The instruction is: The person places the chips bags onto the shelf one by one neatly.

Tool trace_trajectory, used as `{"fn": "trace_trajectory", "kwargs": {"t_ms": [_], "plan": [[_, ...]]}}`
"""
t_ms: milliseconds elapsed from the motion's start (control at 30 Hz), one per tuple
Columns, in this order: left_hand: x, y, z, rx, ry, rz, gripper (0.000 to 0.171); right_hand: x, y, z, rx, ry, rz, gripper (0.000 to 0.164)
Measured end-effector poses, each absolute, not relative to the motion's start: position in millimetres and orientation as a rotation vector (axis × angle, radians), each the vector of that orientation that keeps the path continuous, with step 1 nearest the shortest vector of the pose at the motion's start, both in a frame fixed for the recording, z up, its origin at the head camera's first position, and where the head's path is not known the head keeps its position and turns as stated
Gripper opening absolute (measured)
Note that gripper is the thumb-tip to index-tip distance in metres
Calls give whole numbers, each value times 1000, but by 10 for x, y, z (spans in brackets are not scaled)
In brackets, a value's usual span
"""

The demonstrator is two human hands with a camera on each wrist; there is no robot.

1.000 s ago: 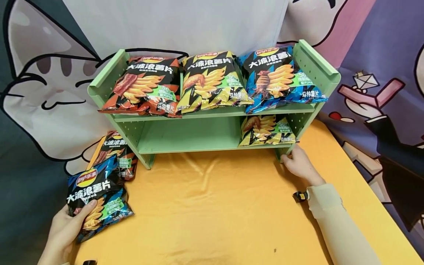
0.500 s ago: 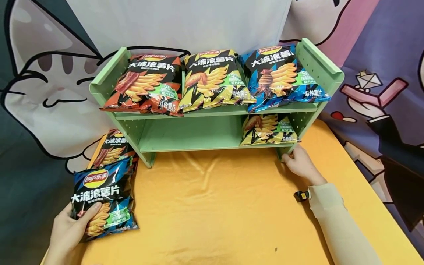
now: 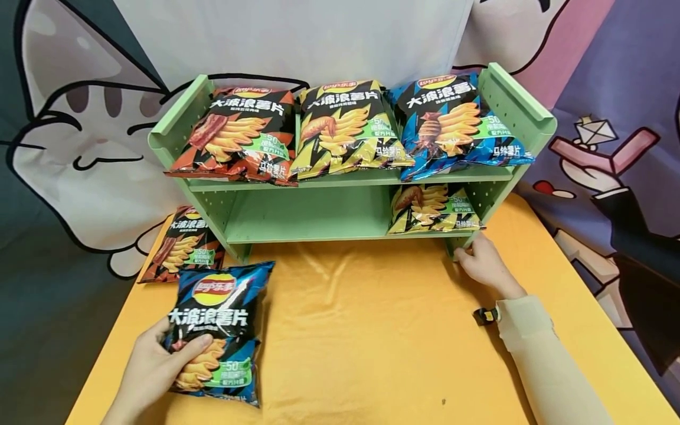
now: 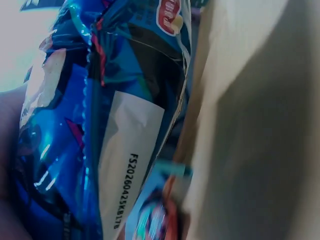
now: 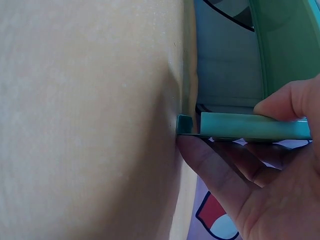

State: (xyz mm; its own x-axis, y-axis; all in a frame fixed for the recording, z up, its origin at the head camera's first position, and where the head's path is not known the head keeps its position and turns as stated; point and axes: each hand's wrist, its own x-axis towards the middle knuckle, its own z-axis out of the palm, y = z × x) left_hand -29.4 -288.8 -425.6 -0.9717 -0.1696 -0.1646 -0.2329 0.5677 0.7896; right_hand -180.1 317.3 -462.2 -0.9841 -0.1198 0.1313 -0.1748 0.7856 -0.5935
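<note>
My left hand grips a blue and black bag of potato chips by its left side, thumb across the front, above the table's left part. In the left wrist view the back of this chip bag fills much of the picture, with a white printed strip. My right hand holds the lower right leg of a green two-tier shelf. The right wrist view shows thumb and fingers on either side of that shelf leg. A red chip bag lies beside the shelf's left leg.
On the upper tier sit a red chip bag, a yellow one and a blue one. Another yellow chip bag lies at the lower tier's right end. A yellow cloth covers the table; a printed curtain hangs behind.
My left hand has carried the blue chip bag rightward over the table, turning it more upright and uncovering the red bag behind. The right hand stays on the shelf leg.
</note>
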Motion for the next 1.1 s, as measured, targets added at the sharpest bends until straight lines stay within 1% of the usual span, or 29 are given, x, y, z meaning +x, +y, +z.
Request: {"fn": "trace_trajectory", "kwargs": {"t_ms": [100,233,300,367,533,767,833,933,1100], "plan": [[-341,-2713,-4266,-282,2655,1447,55,-1802,3162,-4613,231,-2889,972,33],[-445,-2484,-4307,-131,2627,1494,47,-1807,3158,-4626,230,-2886,947,30],[-502,-2383,-4347,-54,2607,1528,45,-1813,3152,-4639,240,-2886,939,31],[-565,-2285,-4399,18,2575,1548,45,-1818,3151,-4653,246,-2893,944,28],[-755,-2002,-4520,149,2496,1518,57,-1816,3166,-4660,231,-2905,953,26],[-1002,-1632,-4531,366,2503,1315,87,-1813,3173,-4645,230,-2906,949,34],[-1061,-1564,-4506,414,2525,1263,92,-1809,3177,-4637,239,-2903,953,35],[-1124,-1495,-4468,419,2538,1202,97,-1806,3184,-4627,243,-2903,954,32],[-1152,-1468,-4487,257,2527,1121,102,-1815,3178,-4625,239,-2903,943,26]]}}
